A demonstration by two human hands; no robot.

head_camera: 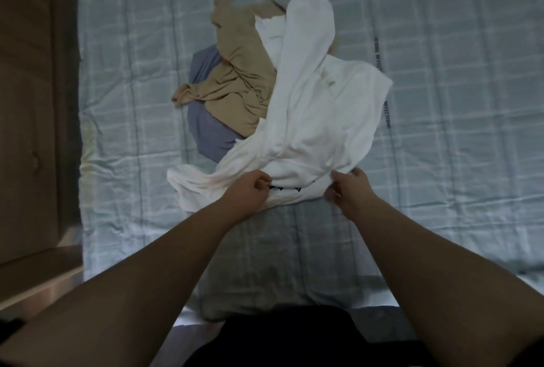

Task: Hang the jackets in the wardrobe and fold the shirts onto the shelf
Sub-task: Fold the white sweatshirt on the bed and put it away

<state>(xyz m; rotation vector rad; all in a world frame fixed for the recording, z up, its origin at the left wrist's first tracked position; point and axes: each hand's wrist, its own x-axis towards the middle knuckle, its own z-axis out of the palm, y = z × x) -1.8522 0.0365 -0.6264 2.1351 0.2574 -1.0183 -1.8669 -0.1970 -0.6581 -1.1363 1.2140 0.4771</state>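
— Around the pile?

— A bed [441, 160] under a pale checked cover, filling most of the frame. Brown wooden furniture [32, 101] down the left edge, well apart from the clothes. Dark clothing of the person at bottom centre.

— In the pile itself?

— White shirt [309, 119] on top, sprawled from upper centre down to mid-frame, one part flung up toward the top. Tan garment [238, 78] crumpled just left of it, partly buried under the white cloth. Grey-blue garment [206, 131] lowest, peeking out left of the tan one and touching the bed.

— The hands?

— Left hand [250, 193] curled, pinching the white shirt's near edge at centre. Right hand [350, 190] likewise clenched on that same edge, just right of centre. Both forearms reaching in from the bottom corners, nothing between them and the shirt.

— Any writing?

— Dark print [290, 189] on the white shirt between the two hands, mostly folded under, unreadable. Dark lettering [382, 87] running along a line on the bed cover, right of the pile; too blurred to read.
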